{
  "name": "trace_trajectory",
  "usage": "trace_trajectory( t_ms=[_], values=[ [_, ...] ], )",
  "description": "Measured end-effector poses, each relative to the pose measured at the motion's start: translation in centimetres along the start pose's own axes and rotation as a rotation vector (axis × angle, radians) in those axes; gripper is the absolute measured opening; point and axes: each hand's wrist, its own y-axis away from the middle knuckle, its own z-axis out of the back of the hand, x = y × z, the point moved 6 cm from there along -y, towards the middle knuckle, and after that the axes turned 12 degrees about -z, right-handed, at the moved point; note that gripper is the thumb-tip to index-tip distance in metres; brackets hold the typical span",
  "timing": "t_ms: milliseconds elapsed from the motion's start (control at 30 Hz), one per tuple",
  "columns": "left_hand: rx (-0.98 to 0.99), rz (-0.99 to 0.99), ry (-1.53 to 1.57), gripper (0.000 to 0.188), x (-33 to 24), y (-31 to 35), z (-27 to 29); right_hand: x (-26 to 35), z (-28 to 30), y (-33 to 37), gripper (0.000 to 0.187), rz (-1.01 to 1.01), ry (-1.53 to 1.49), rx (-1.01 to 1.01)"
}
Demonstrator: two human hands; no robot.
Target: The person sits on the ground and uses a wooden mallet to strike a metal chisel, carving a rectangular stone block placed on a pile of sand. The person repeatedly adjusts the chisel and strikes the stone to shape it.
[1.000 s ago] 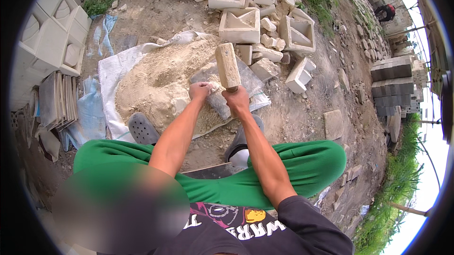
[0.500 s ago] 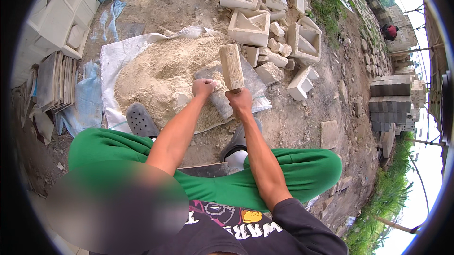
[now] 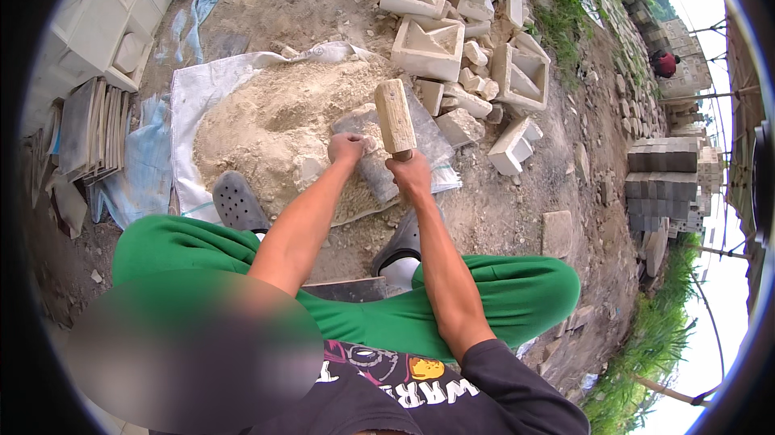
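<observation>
My right hand point(image 3: 410, 172) is wrapped round the short handle of a wooden mallet point(image 3: 394, 116), whose thick pale head points away from me. Just left of it, my left hand point(image 3: 347, 148) is closed at the edge of a small pale stone lump point(image 3: 371, 143); its fingertips are partly hidden. Both hands are over a grey flat slab point(image 3: 387, 175) dusted with crumbs. Under and beyond the slab spreads a heap of pale crushed stone point(image 3: 258, 124) on a white woven sack point(image 3: 184, 120).
Broken blocks point(image 3: 460, 124) and hollow square cast blocks point(image 3: 428, 48) pile up at the far right. Thin boards point(image 3: 95, 132) and large white blocks point(image 3: 105, 23) stand at the left. Grey bricks point(image 3: 662, 181) are stacked farther right. A person in red point(image 3: 665, 64) is in the distance.
The view has shifted slightly. Both hands and the mallet keep nearly the same places over the slab.
</observation>
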Motion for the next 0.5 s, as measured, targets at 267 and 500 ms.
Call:
trace_trajectory(
  t_ms=[267,500],
  values=[
    [-0.019,-0.102,-0.117,0.025,-0.6,-0.3,-0.6,-4.5,-2.7,-1.5,0.026,-0.039,0.049,-0.071],
    [0.002,-0.051,-0.060,0.022,1.0,-1.0,-0.1,0.1,-0.1,0.4,0.024,0.018,-0.090,-0.033]
  ],
)
